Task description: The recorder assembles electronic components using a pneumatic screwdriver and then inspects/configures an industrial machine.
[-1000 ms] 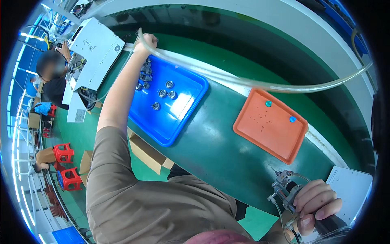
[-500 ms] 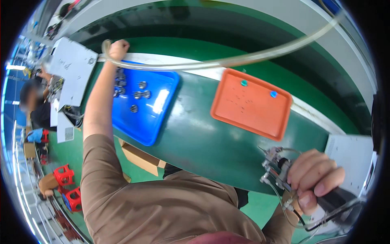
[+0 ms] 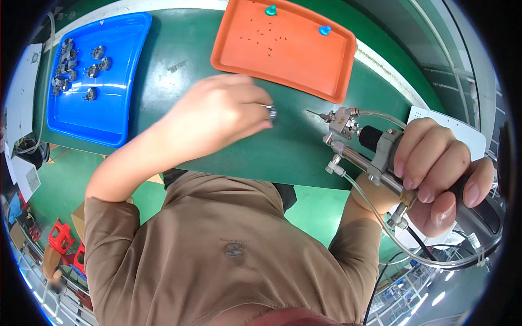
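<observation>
My left hand point(image 3: 225, 108) is over the green tabletop between the two trays, its fingers pinched on a small round metal part point(image 3: 272, 112); most of that part is hidden by the fingers. My right hand point(image 3: 437, 165) is wrapped around the black handle of a dispensing gun point(image 3: 375, 146) with a thin needle tip and clear tubes. The needle point(image 3: 313, 113) points left toward the held part, apart from it. In the blue tray point(image 3: 89, 134) at the far left lie several similar metal parts point(image 3: 91, 70), some clustered along its left side.
An orange tray point(image 3: 283, 80) lies at the far middle, holding several tiny dark pieces point(image 3: 261, 37), a green stopper-like piece point(image 3: 271, 10) and a blue one point(image 3: 325, 30). A pale box point(image 3: 462, 127) stands at the right. Red stools point(image 3: 61, 237) are on the floor at the lower left.
My left hand has come back from beyond the blue tray to the tabletop between the trays, now with a metal part. The dispensing gun appears higher and nearer it. The whole view has shifted.
</observation>
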A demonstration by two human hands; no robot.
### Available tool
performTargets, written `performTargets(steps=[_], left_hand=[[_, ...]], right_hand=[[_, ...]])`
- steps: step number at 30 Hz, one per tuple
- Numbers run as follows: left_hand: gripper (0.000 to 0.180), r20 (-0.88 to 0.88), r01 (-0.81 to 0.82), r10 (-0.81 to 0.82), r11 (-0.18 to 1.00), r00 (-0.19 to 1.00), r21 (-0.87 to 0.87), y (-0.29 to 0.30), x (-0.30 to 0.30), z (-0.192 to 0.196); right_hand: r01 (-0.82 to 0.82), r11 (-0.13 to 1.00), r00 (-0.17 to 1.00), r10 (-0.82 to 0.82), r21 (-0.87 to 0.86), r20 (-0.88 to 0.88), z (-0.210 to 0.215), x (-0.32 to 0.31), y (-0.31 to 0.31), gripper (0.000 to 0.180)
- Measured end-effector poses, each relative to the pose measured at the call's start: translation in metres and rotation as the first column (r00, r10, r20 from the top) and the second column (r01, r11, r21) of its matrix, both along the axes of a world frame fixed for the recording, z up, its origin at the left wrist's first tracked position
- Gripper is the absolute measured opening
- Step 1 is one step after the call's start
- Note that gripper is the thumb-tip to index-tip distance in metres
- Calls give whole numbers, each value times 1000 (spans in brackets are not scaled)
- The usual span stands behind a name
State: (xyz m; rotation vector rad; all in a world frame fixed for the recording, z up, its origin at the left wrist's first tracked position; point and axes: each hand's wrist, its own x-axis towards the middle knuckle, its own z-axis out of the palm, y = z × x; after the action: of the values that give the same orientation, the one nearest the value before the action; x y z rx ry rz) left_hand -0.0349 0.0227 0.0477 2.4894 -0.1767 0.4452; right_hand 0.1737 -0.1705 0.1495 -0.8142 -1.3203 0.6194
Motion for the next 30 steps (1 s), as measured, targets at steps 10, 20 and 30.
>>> performTargets(steps=[10,20,30], left_hand=[[17,91,37,-28,994,995,-98,-27,28,-45],[17,98,24,-14,994,995,-110,-35,38,-39],[17,95,12,-4,996,995,-88,-33,34,-51]], right_hand=[[-128,989,990,132,-77,52,0,13,4,25],[-181,982,981,184,-61,58,-3,17,8,27],[-211,977,976,213,-42,41,-19,9,16,25]])
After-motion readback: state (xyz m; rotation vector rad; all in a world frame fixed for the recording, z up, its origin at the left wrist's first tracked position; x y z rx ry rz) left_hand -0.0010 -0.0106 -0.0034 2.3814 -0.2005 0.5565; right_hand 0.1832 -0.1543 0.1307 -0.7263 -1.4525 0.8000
